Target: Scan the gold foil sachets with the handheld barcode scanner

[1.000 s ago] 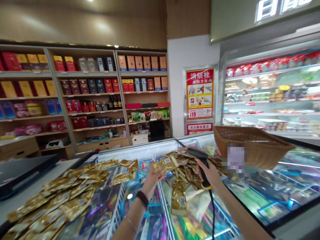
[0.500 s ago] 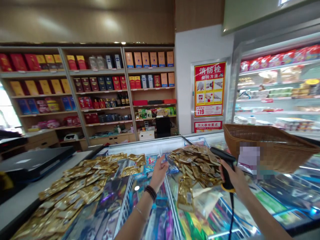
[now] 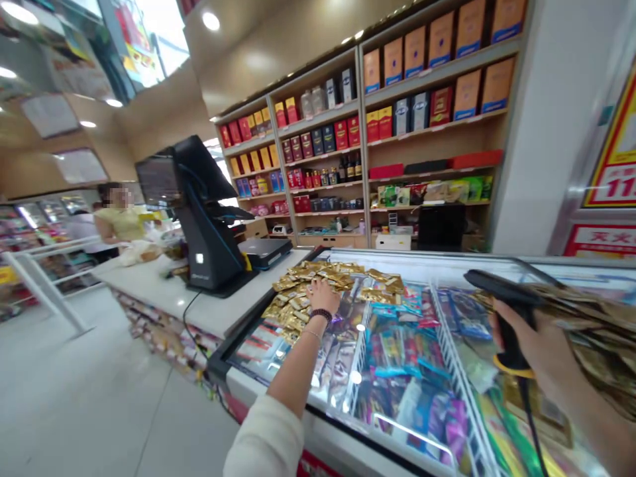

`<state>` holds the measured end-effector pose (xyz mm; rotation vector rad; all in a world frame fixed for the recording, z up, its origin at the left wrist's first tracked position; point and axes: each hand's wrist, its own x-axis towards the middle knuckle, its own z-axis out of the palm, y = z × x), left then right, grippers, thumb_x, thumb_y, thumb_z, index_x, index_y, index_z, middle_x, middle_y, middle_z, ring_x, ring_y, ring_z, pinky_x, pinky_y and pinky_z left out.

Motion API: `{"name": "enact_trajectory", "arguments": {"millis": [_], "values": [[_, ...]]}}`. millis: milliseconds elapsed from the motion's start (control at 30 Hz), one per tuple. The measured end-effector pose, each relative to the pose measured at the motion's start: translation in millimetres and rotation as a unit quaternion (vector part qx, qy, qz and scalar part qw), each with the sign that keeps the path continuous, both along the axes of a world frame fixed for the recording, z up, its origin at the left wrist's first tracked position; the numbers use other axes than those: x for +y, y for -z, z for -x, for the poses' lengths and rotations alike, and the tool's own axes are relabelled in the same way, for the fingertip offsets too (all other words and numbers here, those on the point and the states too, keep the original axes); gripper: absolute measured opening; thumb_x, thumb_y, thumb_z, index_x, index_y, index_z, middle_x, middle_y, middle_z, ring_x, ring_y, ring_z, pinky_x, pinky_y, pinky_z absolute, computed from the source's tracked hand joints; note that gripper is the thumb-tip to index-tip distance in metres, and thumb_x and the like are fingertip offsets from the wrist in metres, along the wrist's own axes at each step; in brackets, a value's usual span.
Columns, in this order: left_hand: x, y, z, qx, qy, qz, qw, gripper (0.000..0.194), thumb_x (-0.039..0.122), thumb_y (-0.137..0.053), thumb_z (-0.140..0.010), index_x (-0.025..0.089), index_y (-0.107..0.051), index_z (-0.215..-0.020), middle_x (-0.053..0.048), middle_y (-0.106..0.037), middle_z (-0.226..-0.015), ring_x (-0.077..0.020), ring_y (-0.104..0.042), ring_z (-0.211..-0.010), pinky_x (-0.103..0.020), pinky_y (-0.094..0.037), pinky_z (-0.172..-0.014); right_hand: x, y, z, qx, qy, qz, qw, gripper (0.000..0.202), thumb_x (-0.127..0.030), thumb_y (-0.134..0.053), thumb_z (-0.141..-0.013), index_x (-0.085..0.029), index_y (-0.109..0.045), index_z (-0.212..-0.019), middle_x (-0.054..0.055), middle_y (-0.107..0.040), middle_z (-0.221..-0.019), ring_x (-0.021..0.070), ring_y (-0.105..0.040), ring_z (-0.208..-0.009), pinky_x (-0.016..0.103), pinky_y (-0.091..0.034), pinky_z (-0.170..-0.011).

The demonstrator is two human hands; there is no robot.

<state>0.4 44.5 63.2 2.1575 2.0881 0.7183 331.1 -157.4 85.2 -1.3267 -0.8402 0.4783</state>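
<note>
My left hand rests on the left pile of gold packets, palm down with fingers spread; no packet is seen gripped in it. In my right hand is a black barcode scanner with a yellow ring low on its handle and a cable hanging down. A second pile of gold-brown packets lies behind and beside the right hand. Both piles sit on the glass top of a freezer, with colourful ice-cream packages showing below.
On the counter at the left stand a black checkout terminal and a flat black device. A person in yellow is beyond the counter. Shelves of boxes line the back wall.
The view has swung left, bringing the terminal and counter in. My left hand has gone from the middle of the freezer to the left pile and its fingers have spread. My right hand still holds the scanner.
</note>
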Motion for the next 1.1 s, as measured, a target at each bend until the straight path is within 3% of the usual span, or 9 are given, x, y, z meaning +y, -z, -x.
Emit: {"name": "enact_trajectory", "arguments": {"millis": [100, 200, 400, 533, 633, 767, 867, 1000, 1100], "values": [[-3.7, 10.1, 22.9, 0.050, -0.046, 0.079, 0.995, 0.079, 0.058, -0.055, -0.098, 0.014, -0.043, -0.162, -0.027, -0.031, -0.175, -0.0453, -0.022, -0.164, -0.068, -0.020, -0.128, 24.5, 17.9, 33.4, 0.035, -0.075, 0.013, 0.996, 0.051, -0.069, -0.084, -0.067, -0.023, -0.065, -0.073, 0.001, -0.062, -0.055, 0.0155, -0.051, -0.041, 0.031, -0.040, -0.039], [-11.4, 25.8, 33.8, 0.079, -0.028, 0.096, 0.992, 0.083, 0.065, -0.042, -0.101, 0.015, -0.037, -0.167, -0.023, -0.027, -0.177, -0.0422, -0.024, -0.165, -0.062, -0.019, -0.130, 39.1, 32.1, 53.8, 0.005, -0.124, 0.042, 0.991, 0.057, -0.076, -0.082, -0.066, -0.023, -0.061, -0.064, 0.000, -0.058, -0.046, 0.0154, -0.051, -0.039, 0.029, -0.040, -0.040], [-35.0, 43.4, 2.1, 0.046, 0.043, 0.053, 0.997, 0.076, 0.064, -0.043, -0.102, 0.019, -0.045, -0.163, -0.020, -0.038, -0.174, -0.0428, -0.033, -0.160, -0.060, -0.025, -0.129, 41.2, 39.7, 60.7, -0.020, -0.163, 0.081, 0.983, 0.060, -0.080, -0.079, -0.066, -0.023, -0.062, -0.062, 0.001, -0.058, -0.042, 0.0152, -0.051, -0.037, 0.028, -0.040, -0.040], [-43.5, 39.8, -27.8, -0.012, 0.104, 0.032, 0.994, 0.058, 0.050, -0.042, -0.107, 0.018, -0.059, -0.152, -0.021, -0.059, -0.157, -0.0377, -0.050, -0.148, -0.054, -0.036, -0.124, 38.5, 45.7, 52.1, 0.046, -0.155, 0.062, 0.985, 0.055, -0.073, -0.085, -0.067, -0.022, -0.064, -0.069, -0.001, -0.060, -0.048, 0.0137, -0.051, -0.038, 0.027, -0.040, -0.038], [-45.0, 33.6, -34.1, -0.037, 0.146, 0.034, 0.988, 0.048, 0.038, -0.046, -0.106, 0.019, -0.064, -0.146, -0.017, -0.068, -0.146, -0.0305, -0.057, -0.140, -0.046, -0.037, -0.123, 36.3, 49.8, 45.9, 0.102, -0.125, 0.052, 0.986, 0.052, -0.065, -0.092, -0.062, -0.021, -0.066, -0.074, -0.002, -0.063, -0.054, 0.0130, -0.052, -0.039, 0.026, -0.040, -0.036], [-46.6, 28.7, -32.5, -0.034, 0.129, 0.055, 0.990, 0.066, 0.054, -0.070, -0.090, 0.020, -0.062, -0.146, -0.017, -0.056, -0.158, -0.0387, -0.047, -0.147, -0.050, -0.039, -0.121, 32.4, 50.3, 42.3, 0.134, -0.099, 0.056, 0.984, 0.050, -0.062, -0.092, -0.063, -0.021, -0.066, -0.074, -0.001, -0.064, -0.055, 0.0131, -0.052, -0.039, 0.026, -0.040, -0.035], [-44.7, 25.2, -39.3, -0.026, 0.121, 0.040, 0.992, 0.069, 0.062, -0.071, -0.088, 0.024, -0.063, -0.145, -0.016, -0.051, -0.163, -0.0419, -0.040, -0.152, -0.055, -0.037, -0.121, 31.6, 49.0, 42.8, 0.113, -0.105, 0.080, 0.985, 0.048, -0.063, -0.088, -0.068, -0.022, -0.065, -0.070, 0.000, -0.062, -0.050, 0.0134, -0.052, -0.039, 0.025, -0.040, -0.036], [-31.3, 18.9, -58.6, 0.008, 0.167, 0.046, 0.985, 0.068, 0.065, -0.075, -0.084, 0.024, -0.067, -0.138, -0.017, -0.059, -0.154, -0.0411, -0.046, -0.147, -0.053, -0.039, -0.119, 31.8, 44.7, 46.7, 0.100, -0.114, 0.074, 0.986, 0.050, -0.064, -0.090, -0.064, -0.021, -0.065, -0.070, -0.001, -0.064, -0.053, 0.0126, -0.052, -0.039, 0.025, -0.040, -0.036], [-16.0, 16.9, -69.2, 0.006, 0.169, 0.090, 0.982, 0.075, 0.060, -0.088, -0.072, 0.020, -0.070, -0.133, -0.022, -0.063, -0.148, -0.0450, -0.051, -0.142, -0.054, -0.044, -0.115, 29.8, 40.9, 49.2, 0.113, -0.109, 0.058, 0.986, 0.054, -0.064, -0.093, -0.058, -0.021, -0.065, -0.074, -0.002, -0.065, -0.058, 0.0119, -0.052, -0.039, 0.025, -0.039, -0.037]]}}
